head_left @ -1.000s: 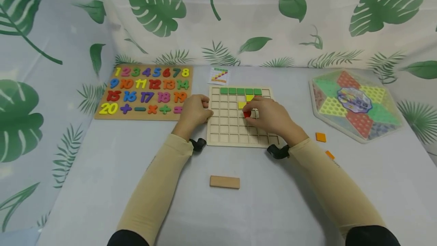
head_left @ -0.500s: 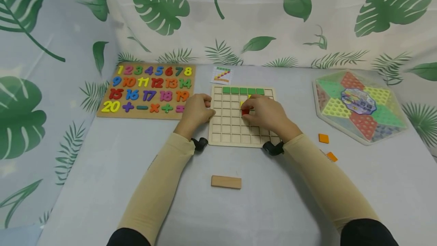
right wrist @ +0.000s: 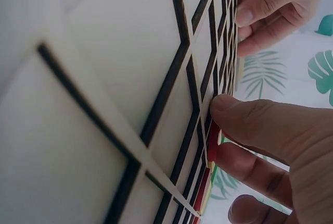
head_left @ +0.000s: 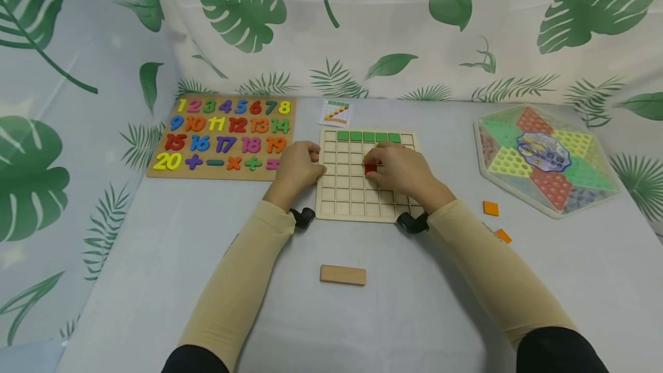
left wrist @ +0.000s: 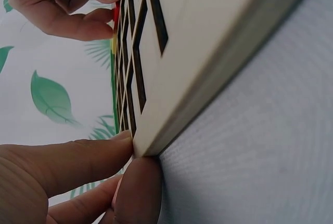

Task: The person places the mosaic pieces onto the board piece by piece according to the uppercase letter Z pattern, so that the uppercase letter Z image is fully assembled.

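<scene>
A pale wooden grid board (head_left: 344, 193) lies flat at mid-table. My left hand (head_left: 297, 167) pinches its left edge, thumb on top and a finger at the side in the left wrist view. Over the board's middle, my right hand (head_left: 406, 171) holds a small red square tile (head_left: 370, 169) between thumb and finger. That red tile (right wrist: 213, 139) touches or nearly touches the grid in the right wrist view. Another red tile (right wrist: 201, 193) sits just beyond it. Several green tiles (head_left: 356, 136) line the top row. Yellow tiles are mostly hidden behind my right hand.
A pattern card (head_left: 337, 113) lies behind the board, a number puzzle (head_left: 217, 175) to the left. At right are a hexagonal game case (head_left: 544, 157) and orange tiles (head_left: 491, 208), one partly behind my sleeve. A plain wooden block (head_left: 342, 275) lies in front.
My right hand has shifted slightly left over the board with the red tile and now covers more of the yellow ones. The left hand keeps its hold; the head view has shifted slightly.
</scene>
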{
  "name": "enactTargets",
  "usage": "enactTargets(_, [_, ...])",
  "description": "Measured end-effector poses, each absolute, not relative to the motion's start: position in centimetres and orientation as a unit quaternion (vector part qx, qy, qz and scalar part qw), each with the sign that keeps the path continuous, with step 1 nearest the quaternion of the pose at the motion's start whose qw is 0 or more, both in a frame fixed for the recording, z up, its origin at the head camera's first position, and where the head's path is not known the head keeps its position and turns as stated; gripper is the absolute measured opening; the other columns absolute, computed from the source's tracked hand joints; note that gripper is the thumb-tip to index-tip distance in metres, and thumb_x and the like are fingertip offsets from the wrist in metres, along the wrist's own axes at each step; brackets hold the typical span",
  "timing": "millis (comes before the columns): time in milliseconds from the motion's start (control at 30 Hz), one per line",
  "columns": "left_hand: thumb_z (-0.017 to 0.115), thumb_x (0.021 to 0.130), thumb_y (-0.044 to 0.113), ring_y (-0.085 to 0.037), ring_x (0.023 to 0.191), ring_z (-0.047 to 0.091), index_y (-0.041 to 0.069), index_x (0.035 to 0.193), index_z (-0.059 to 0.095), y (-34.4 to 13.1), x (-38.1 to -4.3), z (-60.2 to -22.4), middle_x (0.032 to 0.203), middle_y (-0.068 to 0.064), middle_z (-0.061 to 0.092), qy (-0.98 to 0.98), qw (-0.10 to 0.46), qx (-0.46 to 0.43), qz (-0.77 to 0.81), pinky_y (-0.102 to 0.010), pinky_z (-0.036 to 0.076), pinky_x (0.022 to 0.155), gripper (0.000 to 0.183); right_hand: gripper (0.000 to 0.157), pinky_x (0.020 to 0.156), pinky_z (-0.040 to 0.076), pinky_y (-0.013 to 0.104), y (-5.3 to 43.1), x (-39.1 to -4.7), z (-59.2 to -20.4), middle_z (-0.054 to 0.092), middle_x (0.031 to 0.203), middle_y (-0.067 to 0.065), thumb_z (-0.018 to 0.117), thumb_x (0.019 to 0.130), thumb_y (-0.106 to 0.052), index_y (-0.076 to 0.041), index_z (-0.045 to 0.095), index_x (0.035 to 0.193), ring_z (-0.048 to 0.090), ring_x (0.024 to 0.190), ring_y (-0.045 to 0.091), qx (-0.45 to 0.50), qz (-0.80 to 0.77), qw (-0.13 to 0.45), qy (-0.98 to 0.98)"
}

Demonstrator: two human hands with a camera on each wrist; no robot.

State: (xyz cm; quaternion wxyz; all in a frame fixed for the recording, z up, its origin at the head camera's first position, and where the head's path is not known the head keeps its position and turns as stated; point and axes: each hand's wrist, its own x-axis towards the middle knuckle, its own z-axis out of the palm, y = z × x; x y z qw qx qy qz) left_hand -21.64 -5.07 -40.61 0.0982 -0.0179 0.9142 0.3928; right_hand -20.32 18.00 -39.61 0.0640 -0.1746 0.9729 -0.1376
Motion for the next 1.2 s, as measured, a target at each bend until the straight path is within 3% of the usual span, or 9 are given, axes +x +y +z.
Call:
enactTargets(667, [0.080, 0.088, 0.012, -0.020, 0.097, 0.058, 0.004, 0.130, 0.068, -4.6, -21.4, -40.9, 0.109, -0.006, 0.069, 0.915, 0.096, -0.009, 0.391, -0.037, 0.051, 0.090, 0.044, 0.018, 0.081, 0.057, 0.046, 18.3, -19.8, -39.6, 0.073, 0.114, -0.001, 0.075, 0.093, -0.016, -0.020, 0.079, 0.110, 0.066, 0.107, 0.024, -0.193, -0.146, 0.060, 0.968])
enactTargets(1067, [0.079, 0.088, 0.011, -0.021, 0.096, 0.058, 0.002, 0.132, 0.067, -4.9, -21.4, -40.9, 0.109, -0.008, 0.069, 0.916, 0.090, -0.002, 0.392, -0.037, 0.051, 0.088, 0.047, 0.021, 0.092, 0.057, 0.053, 20.1, -18.1, -38.8, 0.070, 0.130, 0.006, 0.075, 0.094, -0.018, -0.019, 0.078, 0.116, 0.065, 0.122, 0.031, -0.173, -0.147, 0.065, 0.972])
enactTargets(1200, [0.079, 0.087, 0.011, -0.021, 0.096, 0.059, 0.002, 0.132, 0.067, -5.2, -21.5, -40.7, 0.110, -0.009, 0.069, 0.918, 0.085, -0.002, 0.388, -0.038, 0.052, 0.089, 0.048, 0.023, 0.090, 0.057, 0.056, 22.1, -17.0, -38.5, 0.070, 0.131, 0.009, 0.074, 0.095, -0.017, -0.016, 0.077, 0.119, 0.066, 0.120, 0.035, -0.161, -0.155, 0.060, 0.973])
